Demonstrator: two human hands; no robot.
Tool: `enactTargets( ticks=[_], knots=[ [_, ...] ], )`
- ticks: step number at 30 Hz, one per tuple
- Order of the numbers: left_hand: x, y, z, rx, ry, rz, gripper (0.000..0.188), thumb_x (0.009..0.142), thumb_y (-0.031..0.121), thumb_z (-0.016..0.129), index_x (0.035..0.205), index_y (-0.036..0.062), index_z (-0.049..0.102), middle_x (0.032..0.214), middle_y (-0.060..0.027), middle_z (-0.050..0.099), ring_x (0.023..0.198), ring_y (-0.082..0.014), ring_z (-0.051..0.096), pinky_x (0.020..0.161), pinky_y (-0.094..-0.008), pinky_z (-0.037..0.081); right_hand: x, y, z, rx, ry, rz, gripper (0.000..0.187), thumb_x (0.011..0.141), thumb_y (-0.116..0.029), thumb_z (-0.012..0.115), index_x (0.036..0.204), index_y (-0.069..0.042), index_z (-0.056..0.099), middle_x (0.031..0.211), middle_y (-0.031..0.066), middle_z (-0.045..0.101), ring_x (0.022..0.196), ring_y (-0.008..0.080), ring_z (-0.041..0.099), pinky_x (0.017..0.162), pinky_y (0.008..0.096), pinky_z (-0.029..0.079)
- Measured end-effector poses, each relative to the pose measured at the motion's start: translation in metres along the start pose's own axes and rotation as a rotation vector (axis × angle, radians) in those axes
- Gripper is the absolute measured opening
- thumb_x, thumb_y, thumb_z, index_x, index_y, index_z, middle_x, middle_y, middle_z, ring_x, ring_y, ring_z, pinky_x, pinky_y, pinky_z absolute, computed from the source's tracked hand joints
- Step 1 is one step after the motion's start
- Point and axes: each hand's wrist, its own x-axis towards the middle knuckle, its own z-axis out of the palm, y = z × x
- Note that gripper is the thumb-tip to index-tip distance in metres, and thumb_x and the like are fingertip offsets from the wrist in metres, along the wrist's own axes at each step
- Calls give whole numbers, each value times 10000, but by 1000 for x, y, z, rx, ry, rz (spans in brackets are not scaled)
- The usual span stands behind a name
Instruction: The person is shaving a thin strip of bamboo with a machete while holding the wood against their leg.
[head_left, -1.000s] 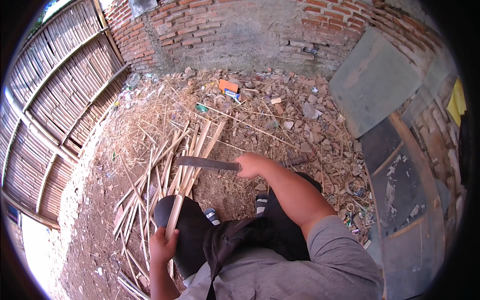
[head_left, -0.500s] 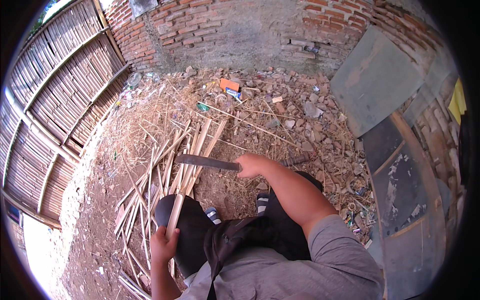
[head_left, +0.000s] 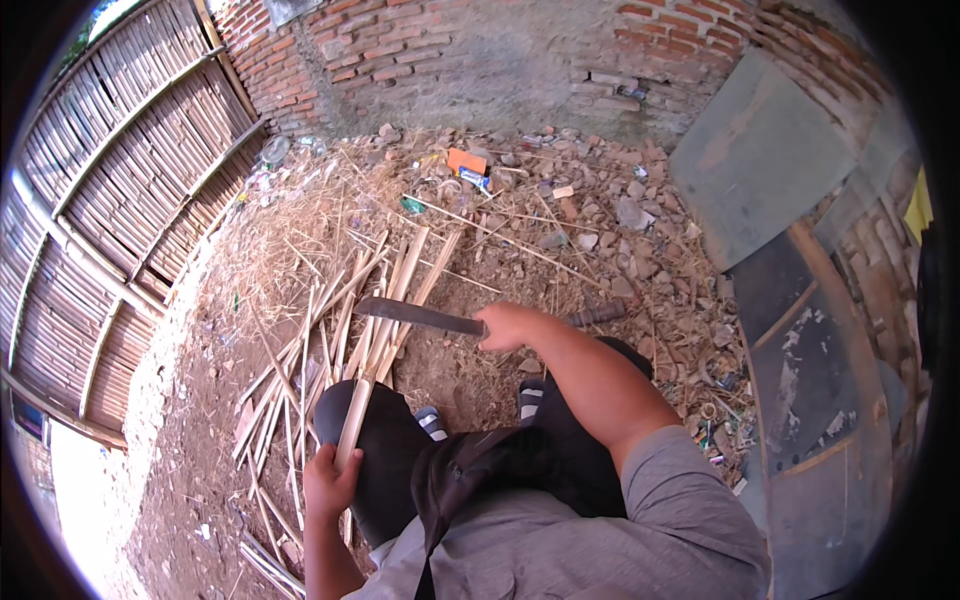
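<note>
My right hand [head_left: 507,327] is closed around a machete, whose dark blade [head_left: 420,316] points left across the bamboo strips in front of my knees. Past that hand shows a dark rod-like piece [head_left: 597,314]; I cannot tell whether it is the machete's handle end. My left hand [head_left: 333,482] grips the near end of a pale split bamboo strip [head_left: 356,415], thumb on top, beside my left knee. The strip slopes away over my knee and passes under or against the blade. Beneath it, several loose bamboo strips [head_left: 275,415] lie in a heap on the ground.
Rubble and litter [head_left: 610,235] cover the ground ahead, up to a brick wall [head_left: 480,75]. A bamboo fence [head_left: 130,180] stands on the left. Leaning on the right are a grey sheet [head_left: 765,155] and a dark wood-framed panel [head_left: 820,370]. Dry straw [head_left: 290,215] lies left of centre.
The view has shifted slightly. The machete blade tilts a little more, its tip raised relative to my right hand. Both hands keep their holds.
</note>
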Motion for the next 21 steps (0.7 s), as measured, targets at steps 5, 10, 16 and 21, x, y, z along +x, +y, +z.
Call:
enactTargets(
  ticks=[5, 10, 16, 21],
  knots=[
    [1, -1, 1, -26, 2, -10, 428, 852, 369, 768, 753, 8, 560, 605, -191, 578, 566, -372, 601, 549, -458, 447, 5, 5, 5, 8, 30, -6, 443, 753, -277, 739, 1122, -37, 691, 1058, 212, 705, 1017, 368, 677, 877, 460, 541],
    [1, 0, 2, -23, -3, -15, 439, 856, 368, 766, 733, 12, 541, 602, -190, 576, 563, -367, 601, 547, -457, 446, 7, 7, 6, 24, 41, 0, 364, 753, -257, 730, 1059, -61, 706, 1003, 199, 713, 973, 360, 689, 839, 467, 544],
    [2, 0, 1, -1, -14, -21, 439, 861, 360, 764, 721, 16, 529, 596, -187, 573, 556, -364, 597, 543, -451, 444, 5, 3, 4, -20, 68, 18, 324, 759, -225, 703, 1050, -82, 703, 974, 178, 713, 960, 352, 689, 818, 475, 545],
    [3, -1, 3, 7, -1, -3, 453, 864, 366, 759, 707, 15, 520, 586, -189, 570, 551, -365, 594, 538, -451, 442, 11, 12, 10, -54, 107, 39, 329, 761, -214, 689, 1070, -101, 699, 972, 161, 713, 966, 349, 687, 816, 479, 546]
  ],
)
